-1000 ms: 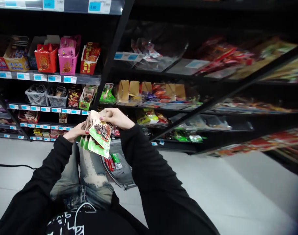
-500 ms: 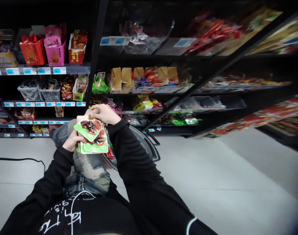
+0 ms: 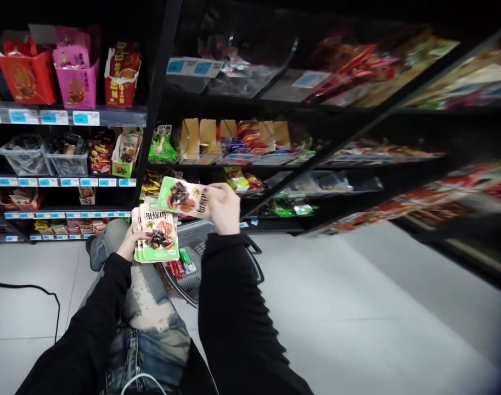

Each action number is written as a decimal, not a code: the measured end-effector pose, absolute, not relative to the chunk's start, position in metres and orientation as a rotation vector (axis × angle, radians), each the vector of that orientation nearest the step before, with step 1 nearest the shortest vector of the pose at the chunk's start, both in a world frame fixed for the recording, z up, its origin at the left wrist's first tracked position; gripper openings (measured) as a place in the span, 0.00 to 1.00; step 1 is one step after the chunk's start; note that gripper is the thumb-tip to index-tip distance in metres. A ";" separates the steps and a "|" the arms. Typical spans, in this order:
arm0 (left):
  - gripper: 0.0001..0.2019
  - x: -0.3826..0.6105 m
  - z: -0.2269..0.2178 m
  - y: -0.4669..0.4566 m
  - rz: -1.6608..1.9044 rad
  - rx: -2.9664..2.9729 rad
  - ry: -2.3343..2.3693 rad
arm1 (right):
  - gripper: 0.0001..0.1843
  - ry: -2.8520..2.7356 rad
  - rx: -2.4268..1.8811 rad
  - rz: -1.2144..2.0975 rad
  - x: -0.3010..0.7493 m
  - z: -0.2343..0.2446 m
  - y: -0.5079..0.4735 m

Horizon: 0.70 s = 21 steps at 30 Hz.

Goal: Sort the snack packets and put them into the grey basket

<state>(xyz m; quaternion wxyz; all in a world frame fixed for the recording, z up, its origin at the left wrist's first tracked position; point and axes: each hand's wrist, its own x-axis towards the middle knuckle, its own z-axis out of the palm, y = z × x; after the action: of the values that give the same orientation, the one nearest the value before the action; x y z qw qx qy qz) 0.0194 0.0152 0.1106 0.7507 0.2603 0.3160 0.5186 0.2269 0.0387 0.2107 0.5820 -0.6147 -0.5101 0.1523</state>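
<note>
My left hand (image 3: 131, 243) is closed on the left edge of a small fanned stack of snack packets (image 3: 159, 233), cream above and green below, each printed with dark food pieces. One packet of the same kind (image 3: 181, 196) is pinched by its end in my right hand (image 3: 224, 208). It lies sideways, a little above and to the right of the stack, its green end pointing left. Beneath my right forearm stands a grey shopping basket (image 3: 201, 230) on the floor, partly hidden by the sleeve. Red packets (image 3: 175, 268) and a green-and-white packet (image 3: 187, 260) lie inside it.
Black shelving with price labels runs across the front. An open box of similar green-and-cream packets (image 3: 125, 155) stands beside clear plastic bins (image 3: 69, 163). Red (image 3: 27, 77) and pink (image 3: 75, 79) snack boxes sit above. A black cable (image 3: 28, 287) lies on the floor at left.
My right hand has drawn one packet off the stack, moving right and turning it sideways. The left hand still holds the others. The view has shifted, showing more of the basket.
</note>
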 end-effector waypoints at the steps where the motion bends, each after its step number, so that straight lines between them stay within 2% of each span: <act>1: 0.33 0.024 0.101 0.018 1.120 0.550 0.674 | 0.09 -1.118 -1.441 0.456 0.241 0.205 0.033; 5: 0.32 0.036 0.069 0.024 1.067 0.539 0.744 | 0.23 -1.040 -1.424 1.049 0.272 0.189 0.002; 8: 0.31 0.037 0.060 0.025 1.054 0.591 0.816 | 0.23 -1.087 -1.453 1.232 0.269 0.178 -0.008; 14: 0.30 0.035 0.061 0.025 1.015 0.620 0.789 | 0.18 -1.354 -1.554 1.025 0.231 0.146 0.025; 19: 0.35 0.033 0.058 0.029 1.041 0.610 0.740 | 0.25 -1.286 -1.580 0.653 0.195 0.127 0.050; 21: 0.36 0.033 0.057 0.030 1.056 0.589 0.746 | 0.27 -1.145 -1.587 0.605 0.182 0.120 0.049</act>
<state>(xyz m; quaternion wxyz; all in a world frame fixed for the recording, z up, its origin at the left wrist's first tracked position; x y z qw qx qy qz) 0.0330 0.0295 0.0574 0.7582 0.2702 0.3422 0.4847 0.1825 0.0495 0.1200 0.5198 -0.6619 -0.4776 0.2524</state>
